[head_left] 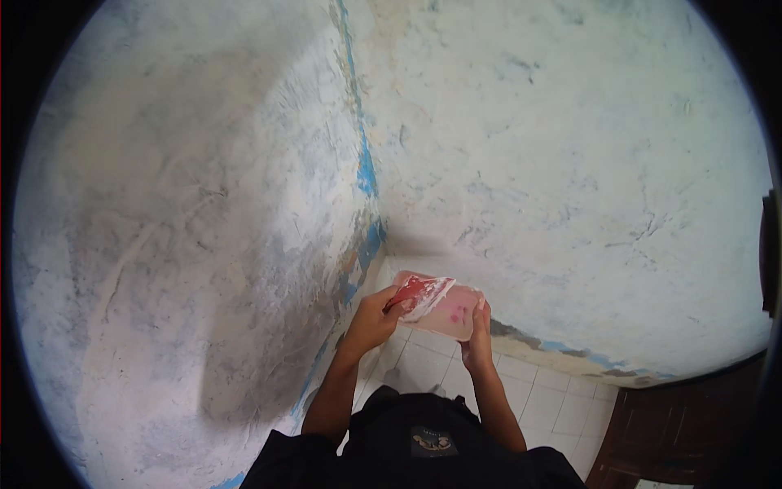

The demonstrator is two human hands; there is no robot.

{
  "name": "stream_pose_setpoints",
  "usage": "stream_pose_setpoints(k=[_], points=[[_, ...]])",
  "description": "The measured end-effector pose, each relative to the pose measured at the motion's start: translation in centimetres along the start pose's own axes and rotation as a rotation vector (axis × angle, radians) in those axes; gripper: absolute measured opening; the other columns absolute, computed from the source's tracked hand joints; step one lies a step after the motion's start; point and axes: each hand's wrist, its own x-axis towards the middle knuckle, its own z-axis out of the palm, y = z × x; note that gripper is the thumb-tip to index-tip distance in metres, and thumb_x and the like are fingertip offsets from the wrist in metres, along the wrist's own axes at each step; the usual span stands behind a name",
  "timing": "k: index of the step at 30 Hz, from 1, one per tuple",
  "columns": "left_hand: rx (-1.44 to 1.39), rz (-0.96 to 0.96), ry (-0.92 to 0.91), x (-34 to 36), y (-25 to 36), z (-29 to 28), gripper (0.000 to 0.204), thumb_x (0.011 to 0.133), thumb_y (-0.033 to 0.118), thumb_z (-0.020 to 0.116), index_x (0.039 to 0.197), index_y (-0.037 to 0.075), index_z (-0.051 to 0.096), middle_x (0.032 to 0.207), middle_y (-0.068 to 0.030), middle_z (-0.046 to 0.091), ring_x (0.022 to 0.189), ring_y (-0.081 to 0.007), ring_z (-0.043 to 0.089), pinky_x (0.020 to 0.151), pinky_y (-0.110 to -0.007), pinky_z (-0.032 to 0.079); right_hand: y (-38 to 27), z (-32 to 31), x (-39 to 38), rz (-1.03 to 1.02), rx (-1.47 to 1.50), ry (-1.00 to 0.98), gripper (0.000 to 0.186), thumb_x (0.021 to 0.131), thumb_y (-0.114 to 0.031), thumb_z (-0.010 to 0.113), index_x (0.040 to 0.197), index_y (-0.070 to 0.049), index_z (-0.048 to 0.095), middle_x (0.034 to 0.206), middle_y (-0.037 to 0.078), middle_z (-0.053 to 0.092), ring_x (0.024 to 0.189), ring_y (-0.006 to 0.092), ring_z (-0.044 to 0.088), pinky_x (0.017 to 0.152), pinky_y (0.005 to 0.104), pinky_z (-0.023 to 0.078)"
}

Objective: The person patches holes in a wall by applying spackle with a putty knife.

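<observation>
My left hand (pixel 371 323) is closed round a red putty spreader (pixel 417 291), whose edge is smeared with white paste. The spreader is tilted over a shallow, pinkish rectangular plastic tub (pixel 444 324). My right hand (pixel 479 337) grips the tub by its right side, thumb at the rim. Pink spots show on the tub's surface; how much paste it holds is hard to tell. Both hands are held in front of the corner, above the floor.
Two patchy, plastered walls, the left wall (pixel 179 204) and the right wall (pixel 554 163), meet in a corner with flaking blue paint (pixel 366 171). White floor tiles (pixel 521 391) lie below. A dark brown wooden panel (pixel 652 428) stands at the lower right.
</observation>
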Motion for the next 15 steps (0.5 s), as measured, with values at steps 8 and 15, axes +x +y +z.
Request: stream_pose_setpoints(k=[8,15], points=[[-0.571,0.115,0.302,3.6,4.5,-1.7,0.021,0.102,0.008,0.062,0.119,-0.003,0.065,0.101,0.0007,0.069,0.09,-0.005,0.06,0.082,-0.024,0.05,-0.5,-0.6,-0.1,0.02,0.059,0.004,0.06,0.107,-0.051,0.046,0.155,-0.02,0.028,0.145,0.006,0.046,0.128,0.0217,0.053,0.091,0.0392,0.054],[-0.035,0.701,1.011,13.4,19.1,-7.4,0.023,0.099,0.002,0.062,0.12,-0.005,0.068,0.097,-0.0097,0.076,0.081,-0.0098,0.069,0.07,-0.024,0.053,-0.6,-1.2,-0.5,0.022,0.046,0.001,0.061,0.106,-0.053,0.046,0.156,-0.022,0.026,0.146,0.006,0.045,0.129,0.0236,0.052,0.088,0.0441,0.055]])
